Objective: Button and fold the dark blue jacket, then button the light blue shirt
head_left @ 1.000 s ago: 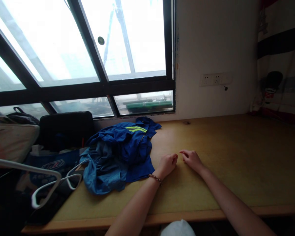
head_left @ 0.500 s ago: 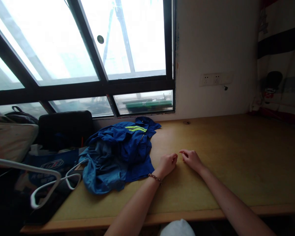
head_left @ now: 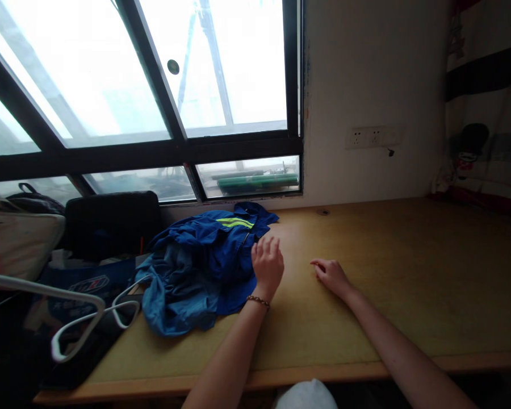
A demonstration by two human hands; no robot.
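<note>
A crumpled blue work jacket (head_left: 200, 267) with a yellow-green reflective stripe lies on the wooden desk (head_left: 409, 272) below the window. My left hand (head_left: 267, 264), a bead bracelet on its wrist, hovers at the jacket's right edge with fingers spread and holds nothing. My right hand (head_left: 332, 275) rests on the bare desk a little to the right, fingers loosely curled, nothing visible in them.
White plastic hangers (head_left: 85, 318) lie at the desk's left end over a blue bag (head_left: 85, 284). A black case (head_left: 113, 224) and other bags stand by the window. A wall socket (head_left: 368, 138) is above the desk. A patterned cloth (head_left: 485, 113) hangs at right.
My left hand has lifted from beside the right hand, moved left and up to the jacket's edge, and its fingers have spread. The right hand has stayed put.
</note>
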